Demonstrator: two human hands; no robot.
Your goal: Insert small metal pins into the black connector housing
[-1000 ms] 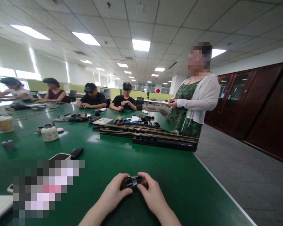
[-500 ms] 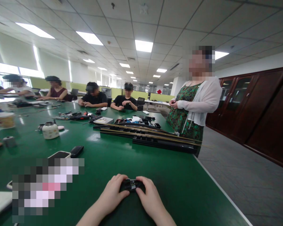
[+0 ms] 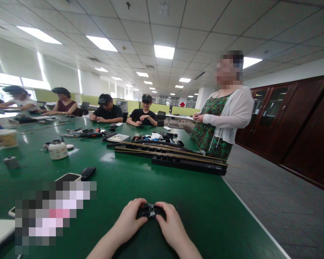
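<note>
My left hand [image 3: 129, 219] and my right hand [image 3: 170, 225] rest on the green table [image 3: 199, 205] near its front edge. Between their fingertips they pinch a small black part [image 3: 150, 211] with a bit of metal on top. Both thumbs and forefingers close on its two ends. The part sits low, just above the tabletop. My forearms run out of the bottom of the view.
Long black rails with thin brass rods [image 3: 172, 158] lie across the table's middle. A phone [image 3: 68, 177], a black case [image 3: 88, 173] and a white jar [image 3: 57, 149] stand at left. A person in a green dress [image 3: 221, 118] stands at the right edge; several people sit at the far end.
The view has shifted slightly. My hands stay together on the small black part, with hardly any movement.
</note>
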